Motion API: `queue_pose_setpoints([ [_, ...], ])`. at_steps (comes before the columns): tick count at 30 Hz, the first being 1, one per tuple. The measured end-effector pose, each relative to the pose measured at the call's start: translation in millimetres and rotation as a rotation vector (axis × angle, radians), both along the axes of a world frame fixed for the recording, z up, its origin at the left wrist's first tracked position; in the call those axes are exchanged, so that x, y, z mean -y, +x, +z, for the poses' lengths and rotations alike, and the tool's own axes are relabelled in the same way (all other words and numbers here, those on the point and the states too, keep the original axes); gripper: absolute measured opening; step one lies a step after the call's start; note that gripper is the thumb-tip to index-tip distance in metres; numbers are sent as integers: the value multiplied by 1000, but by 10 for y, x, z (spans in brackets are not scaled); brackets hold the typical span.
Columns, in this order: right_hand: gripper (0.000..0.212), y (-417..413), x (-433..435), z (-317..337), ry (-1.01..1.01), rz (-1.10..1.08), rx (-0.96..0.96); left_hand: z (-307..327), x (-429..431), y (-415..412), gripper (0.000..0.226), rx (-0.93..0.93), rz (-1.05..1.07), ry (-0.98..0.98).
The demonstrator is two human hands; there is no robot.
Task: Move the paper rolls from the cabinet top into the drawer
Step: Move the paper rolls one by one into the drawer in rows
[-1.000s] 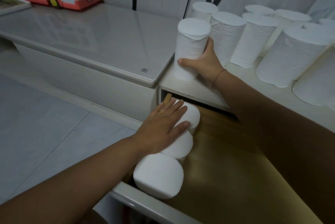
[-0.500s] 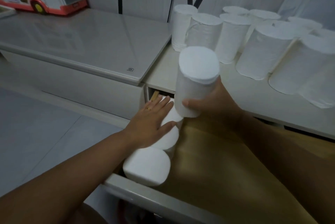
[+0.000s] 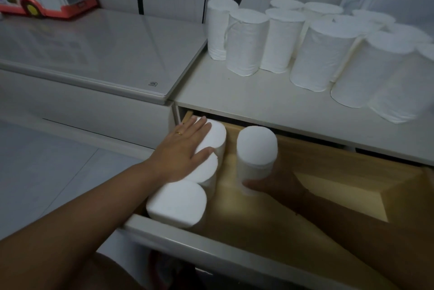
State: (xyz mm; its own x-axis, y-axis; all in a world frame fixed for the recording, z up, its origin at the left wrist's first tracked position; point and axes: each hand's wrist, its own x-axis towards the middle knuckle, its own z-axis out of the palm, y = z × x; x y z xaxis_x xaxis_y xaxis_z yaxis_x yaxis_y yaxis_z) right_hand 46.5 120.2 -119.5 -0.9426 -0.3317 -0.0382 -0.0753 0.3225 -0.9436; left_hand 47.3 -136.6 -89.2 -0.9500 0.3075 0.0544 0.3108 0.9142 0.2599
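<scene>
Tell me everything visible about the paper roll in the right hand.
The held roll is a plain white, soft-looking paper cylinder with a flat, slightly oval top. It stands upright inside the open drawer, apart from the three rolls along its left side. The right hand grips its lower part; whether its base touches the drawer floor cannot be told.

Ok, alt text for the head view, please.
The right hand holds a paper roll upright in the open drawer, beside a row of three rolls along its left side; the left hand lies flat on the rear two. More rolls stand on the cabinet top.
</scene>
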Motion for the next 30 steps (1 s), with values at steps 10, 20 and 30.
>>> queue_pose_setpoints([
  [10,109,45,-31,-229,89,27,-58,22,-10,6,62,-9,-1,10],
  [20,97,-301,-273,604,701,514,-629,28,-13,10,62,1,-7,25],
  [30,100,-309,-11,411,968,381,-600,57,-21,39,62,3,-1,3],
])
